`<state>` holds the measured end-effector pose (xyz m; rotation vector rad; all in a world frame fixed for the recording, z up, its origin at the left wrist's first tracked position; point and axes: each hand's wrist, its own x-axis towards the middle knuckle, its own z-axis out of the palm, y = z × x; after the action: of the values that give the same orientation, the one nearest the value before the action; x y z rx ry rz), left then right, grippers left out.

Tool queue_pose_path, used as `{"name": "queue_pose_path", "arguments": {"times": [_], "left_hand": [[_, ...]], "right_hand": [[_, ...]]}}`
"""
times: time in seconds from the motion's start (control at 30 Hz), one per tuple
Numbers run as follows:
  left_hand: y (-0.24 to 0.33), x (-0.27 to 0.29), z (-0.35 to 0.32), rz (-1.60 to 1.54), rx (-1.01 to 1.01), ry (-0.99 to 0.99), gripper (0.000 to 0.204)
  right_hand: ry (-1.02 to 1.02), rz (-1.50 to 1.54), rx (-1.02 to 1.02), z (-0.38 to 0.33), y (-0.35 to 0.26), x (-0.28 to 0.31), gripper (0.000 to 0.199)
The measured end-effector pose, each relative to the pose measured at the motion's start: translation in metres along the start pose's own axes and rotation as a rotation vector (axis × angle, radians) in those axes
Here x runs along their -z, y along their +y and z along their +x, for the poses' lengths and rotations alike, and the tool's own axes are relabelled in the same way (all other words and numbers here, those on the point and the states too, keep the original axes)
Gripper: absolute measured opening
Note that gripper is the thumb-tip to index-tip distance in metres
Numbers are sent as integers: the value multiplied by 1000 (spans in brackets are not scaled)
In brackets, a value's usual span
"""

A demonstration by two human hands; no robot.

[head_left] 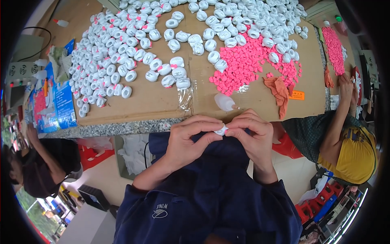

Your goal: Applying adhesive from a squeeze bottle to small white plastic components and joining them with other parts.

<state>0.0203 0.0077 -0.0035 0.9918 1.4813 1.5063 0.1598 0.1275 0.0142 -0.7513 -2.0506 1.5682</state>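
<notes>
A small white rounded piece (221,129) is pinched between my two hands in front of the table's near edge. My left hand (187,140) closes thumb and fingers on its left side. From the right, my right hand (254,136) grips the same piece, and a bit of pink shows by its fingertips. Just beyond my hands a translucent squeeze bottle (224,102) with a thin nozzle lies on the cardboard. Past it spreads a heap of small pink pieces (239,61). Many white rounded pieces (109,51), some with pink bits on them, cover the far and left parts of the table.
Cardboard (150,101) covers the speckled stone tabletop (105,129). An orange cloth (278,93) lies right of the bottle, beside an orange label (297,95). Co-workers sit at both sides: one in a yellow top (355,156), another in dark clothes (46,162). A red stool (286,147) stands at right.
</notes>
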Motion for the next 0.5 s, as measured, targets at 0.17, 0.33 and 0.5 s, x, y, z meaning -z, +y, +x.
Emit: {"name": "queue_pose_path", "arguments": {"times": [0.17,0.33,0.5], "left_hand": [[2,1,0,60,-34,11,22],[3,5,0,122,-66,20,21],[10,16,1,224,-53,98,17]], "right_hand": [[38,-17,-5,-2,-2,-6,14],[61,-23,4,-4,-2,-14,14],[121,-21,27,-1,-3,-25,14]]}}
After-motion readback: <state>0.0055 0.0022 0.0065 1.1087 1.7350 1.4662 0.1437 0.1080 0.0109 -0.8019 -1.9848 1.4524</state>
